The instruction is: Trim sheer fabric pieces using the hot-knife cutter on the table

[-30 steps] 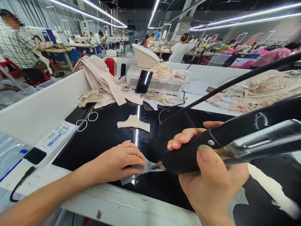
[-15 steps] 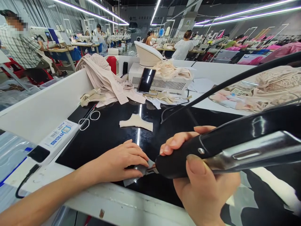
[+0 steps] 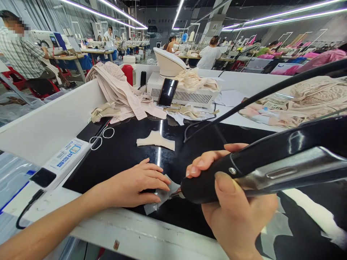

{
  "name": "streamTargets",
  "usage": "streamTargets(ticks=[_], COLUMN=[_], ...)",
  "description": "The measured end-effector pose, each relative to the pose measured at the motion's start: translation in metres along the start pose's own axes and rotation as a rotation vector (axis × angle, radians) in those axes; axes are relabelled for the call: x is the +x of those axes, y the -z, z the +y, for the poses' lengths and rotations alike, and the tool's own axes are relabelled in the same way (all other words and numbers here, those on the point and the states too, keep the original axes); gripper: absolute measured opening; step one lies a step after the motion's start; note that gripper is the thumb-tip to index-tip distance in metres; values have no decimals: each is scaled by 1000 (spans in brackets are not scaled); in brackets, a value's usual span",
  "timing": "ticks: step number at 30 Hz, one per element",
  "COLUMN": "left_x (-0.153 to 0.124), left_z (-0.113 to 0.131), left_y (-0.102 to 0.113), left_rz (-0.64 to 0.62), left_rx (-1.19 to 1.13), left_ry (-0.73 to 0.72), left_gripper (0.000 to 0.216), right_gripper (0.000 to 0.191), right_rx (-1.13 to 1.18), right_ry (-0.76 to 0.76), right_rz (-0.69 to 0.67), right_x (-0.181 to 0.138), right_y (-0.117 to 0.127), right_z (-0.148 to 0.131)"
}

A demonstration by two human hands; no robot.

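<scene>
My right hand (image 3: 238,213) is wrapped round a black-handled tool (image 3: 208,180) with a shiny metal lever along its side. A narrow metal tip shows at its far end, low over the black work surface (image 3: 121,159). Beside that tip lies a small translucent grey piece (image 3: 164,196). My left hand (image 3: 138,184) rests flat with fingers outstretched, fingertips at the edge of this piece. A cream shaped fabric piece (image 3: 155,140) lies farther back on the black surface.
Scissors (image 3: 101,138) and a white box (image 3: 66,159) lie on the left. Behind stand a phone (image 3: 168,92), beige fabric strips (image 3: 119,86) and a red bottle (image 3: 127,74). A black cable (image 3: 260,95) crosses the right side. People sit at machines beyond.
My left fingers have lifted slightly and spread back, showing more of the translucent piece. My right hand keeps its grip on the tool. The view has shifted slightly.
</scene>
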State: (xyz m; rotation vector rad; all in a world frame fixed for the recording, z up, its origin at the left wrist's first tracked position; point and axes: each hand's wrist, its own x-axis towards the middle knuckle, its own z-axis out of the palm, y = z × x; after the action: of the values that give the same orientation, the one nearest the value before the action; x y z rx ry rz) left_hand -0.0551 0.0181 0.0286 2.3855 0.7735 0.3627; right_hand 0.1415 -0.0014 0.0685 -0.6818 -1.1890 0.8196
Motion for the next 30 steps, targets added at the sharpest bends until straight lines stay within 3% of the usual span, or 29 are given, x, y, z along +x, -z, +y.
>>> streamTargets(ticks=[6,21,30], left_x=[-2,0,0], left_z=[1,2,3], left_y=[6,7,11], left_rz=[-80,-77,-76], left_rx=[-15,-43,-32], left_ry=[5,5,-2], left_gripper=[40,53,46], right_gripper=[28,32,35], right_rx=[-2,60,89], right_ry=[12,-42,-122], right_rz=[20,-9,-38], right_x=[2,-10,-15], right_y=[4,-6,-12], right_z=[1,-5,-12])
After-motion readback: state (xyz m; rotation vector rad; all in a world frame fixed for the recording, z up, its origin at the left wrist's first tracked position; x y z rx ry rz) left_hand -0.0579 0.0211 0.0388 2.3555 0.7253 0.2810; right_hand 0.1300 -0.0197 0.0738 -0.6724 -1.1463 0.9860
